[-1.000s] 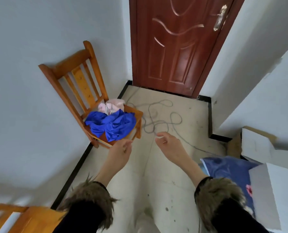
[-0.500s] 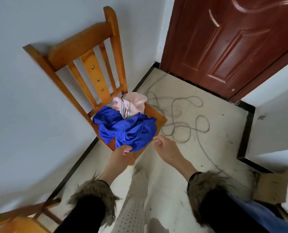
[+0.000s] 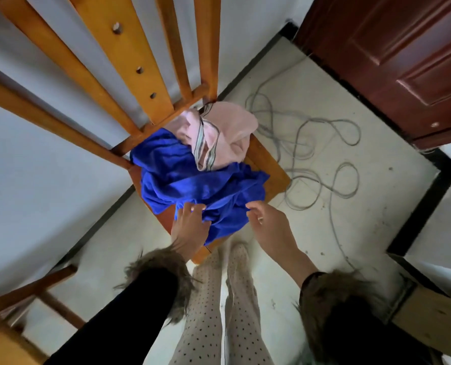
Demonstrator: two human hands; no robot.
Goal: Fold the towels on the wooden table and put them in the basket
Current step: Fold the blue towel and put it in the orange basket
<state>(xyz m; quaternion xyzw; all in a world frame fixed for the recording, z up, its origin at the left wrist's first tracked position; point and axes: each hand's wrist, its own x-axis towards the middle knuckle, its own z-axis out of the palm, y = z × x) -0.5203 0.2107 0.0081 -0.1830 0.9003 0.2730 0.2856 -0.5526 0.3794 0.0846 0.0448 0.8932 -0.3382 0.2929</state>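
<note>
Your left hand (image 3: 191, 225) lies on the near edge of the crumpled blue towel (image 3: 198, 185), fingers spread and loose, gripping nothing. Your right hand (image 3: 267, 223) hovers at the towel's right corner — fingers lightly curled, empty, contact unclear. The blue towel sits heaped on the wooden chair (image 3: 267, 164) seat — the pink towel (image 3: 225, 135) bunched behind it, against the backrest.

The wooden chair (image 3: 145, 75) loses its backrest top at the upper edge. The blue towel (image 3: 192, 185) covers most of its seat and part of the pink towel (image 3: 227, 138).
</note>
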